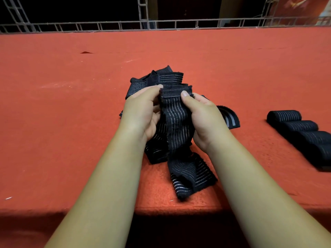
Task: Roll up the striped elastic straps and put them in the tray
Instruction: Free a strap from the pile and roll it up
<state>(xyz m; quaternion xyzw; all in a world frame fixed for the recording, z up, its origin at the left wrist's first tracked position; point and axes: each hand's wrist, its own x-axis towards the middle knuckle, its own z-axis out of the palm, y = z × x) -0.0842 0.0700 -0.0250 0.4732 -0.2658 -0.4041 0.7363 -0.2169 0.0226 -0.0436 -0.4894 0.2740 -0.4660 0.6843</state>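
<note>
Your left grip (143, 111) and right grip (202, 115) pinch the striped strap (176, 119) by its top edge; surface (62, 104) runs wide left, rolled straps (300, 127) right.

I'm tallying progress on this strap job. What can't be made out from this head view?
1. No tray is identifiable in the head view; the rolled straps run off the right edge, so their count is unsure.
2. The loose pile: both hands and the held strap cover it; strap number unclear.
3. Fingers of the left hand and right hand: mostly hidden behind the held strap; only thumbs show.
</note>
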